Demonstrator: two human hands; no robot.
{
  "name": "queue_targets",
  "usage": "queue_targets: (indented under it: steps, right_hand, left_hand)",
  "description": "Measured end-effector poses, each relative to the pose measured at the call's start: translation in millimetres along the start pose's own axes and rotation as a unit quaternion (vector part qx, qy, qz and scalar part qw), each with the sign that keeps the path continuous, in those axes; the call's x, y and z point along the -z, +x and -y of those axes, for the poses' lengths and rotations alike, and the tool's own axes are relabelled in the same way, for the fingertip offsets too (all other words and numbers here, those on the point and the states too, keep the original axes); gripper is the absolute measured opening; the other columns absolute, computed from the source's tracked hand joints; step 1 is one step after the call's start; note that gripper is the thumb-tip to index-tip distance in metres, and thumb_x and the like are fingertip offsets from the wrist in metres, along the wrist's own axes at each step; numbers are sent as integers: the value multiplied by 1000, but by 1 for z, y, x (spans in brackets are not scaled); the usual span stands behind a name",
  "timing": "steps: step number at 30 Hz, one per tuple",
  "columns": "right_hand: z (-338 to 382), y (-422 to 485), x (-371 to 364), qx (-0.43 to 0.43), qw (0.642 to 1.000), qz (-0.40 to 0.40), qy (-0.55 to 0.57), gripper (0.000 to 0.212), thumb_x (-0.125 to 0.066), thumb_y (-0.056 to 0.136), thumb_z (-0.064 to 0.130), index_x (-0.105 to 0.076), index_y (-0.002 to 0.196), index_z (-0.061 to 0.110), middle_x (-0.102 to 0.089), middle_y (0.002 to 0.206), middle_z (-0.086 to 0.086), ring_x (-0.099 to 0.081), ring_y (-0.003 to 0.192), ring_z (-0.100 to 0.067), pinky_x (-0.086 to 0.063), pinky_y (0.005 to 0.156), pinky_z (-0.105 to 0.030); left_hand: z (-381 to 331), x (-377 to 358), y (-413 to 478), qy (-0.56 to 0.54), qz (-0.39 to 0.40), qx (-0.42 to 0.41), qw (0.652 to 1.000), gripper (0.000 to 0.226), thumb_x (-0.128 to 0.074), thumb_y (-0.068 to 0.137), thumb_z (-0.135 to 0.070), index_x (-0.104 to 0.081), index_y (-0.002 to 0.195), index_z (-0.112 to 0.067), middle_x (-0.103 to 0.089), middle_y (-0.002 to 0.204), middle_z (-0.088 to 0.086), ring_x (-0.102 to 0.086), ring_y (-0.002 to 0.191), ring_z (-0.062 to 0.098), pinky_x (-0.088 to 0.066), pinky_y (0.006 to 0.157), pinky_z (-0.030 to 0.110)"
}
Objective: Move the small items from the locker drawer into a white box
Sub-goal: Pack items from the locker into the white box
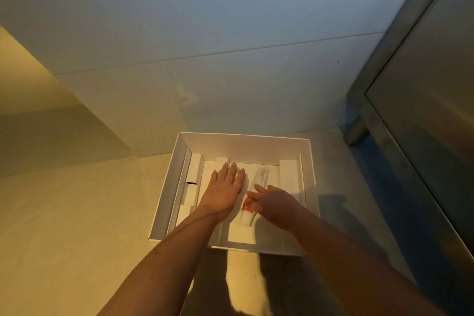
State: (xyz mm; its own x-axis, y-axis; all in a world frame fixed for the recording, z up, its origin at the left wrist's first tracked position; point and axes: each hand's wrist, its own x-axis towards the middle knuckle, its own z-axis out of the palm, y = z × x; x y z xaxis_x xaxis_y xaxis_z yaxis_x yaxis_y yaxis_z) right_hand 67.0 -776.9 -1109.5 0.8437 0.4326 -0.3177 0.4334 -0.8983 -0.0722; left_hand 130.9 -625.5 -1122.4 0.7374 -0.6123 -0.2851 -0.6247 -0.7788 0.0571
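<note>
An open white box [311, 174] stands on the floor against the wall, lined with white foam blocks. Inside it lies a white tube with a red band [248, 209], and beyond that a pale, blurred object [261, 177] that I cannot identify. My left hand [227, 188] lies flat, palm down, on the white insert in the middle of the box, fingers straight. My right hand [272, 201] reaches in from the right, and its fingers touch the tube near the red band. Whether they pinch the tube is not clear.
A pale wall [230, 59] rises directly behind the box. A grey metal frame with a leg [357, 133] stands at the right. The floor to the left [77, 213] is lit yellow. The locker drawer is out of view.
</note>
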Motion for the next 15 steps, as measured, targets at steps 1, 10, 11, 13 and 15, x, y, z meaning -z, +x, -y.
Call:
queue_targets:
  steps: [1,10,11,13,15]
  right_hand:
    - [0,0,-1,-24,1000,19,2,45,-55,92,19,-43,135,19,-38,145,-5,-31,135,-29,-31,107,-43]
    - [-1,-11,0,-112,987,72,-89,50,-52,93,24,-35,139,11,-29,149,-12,-16,139,-36,-5,112,-49]
    - [-1,-15,2,-112,987,65,-97,51,-51,94,23,-33,140,9,-28,149,-13,-17,139,-37,-4,112,-50]
    - [-1,-22,7,-108,986,57,-110,53,-49,94,21,-29,142,7,-24,150,-15,-17,138,-38,-2,111,-51]
    - [1,-28,12,-102,985,61,-124,57,-50,94,22,-25,143,8,-20,151,-17,-14,139,-38,-1,110,-53]
  left_hand:
    - [-1,-1,0,4,5,-4,1000,62,-34,101,-20,7,147,-14,14,154,12,16,139,32,8,109,41]
    - [-8,0,-6,-25,85,-58,994,54,-26,101,-28,-4,148,-13,8,155,9,13,140,27,3,112,39]
    - [-8,2,-6,-31,89,-58,994,54,-26,101,-29,-4,148,-13,7,155,9,12,141,27,2,112,39]
    - [-8,4,-8,-35,89,-53,994,57,-28,100,-33,-3,148,-15,6,156,8,10,141,27,1,112,40]
    - [-9,8,-12,-32,68,-49,996,59,-29,100,-37,-1,148,-17,8,155,6,11,141,25,4,112,40]
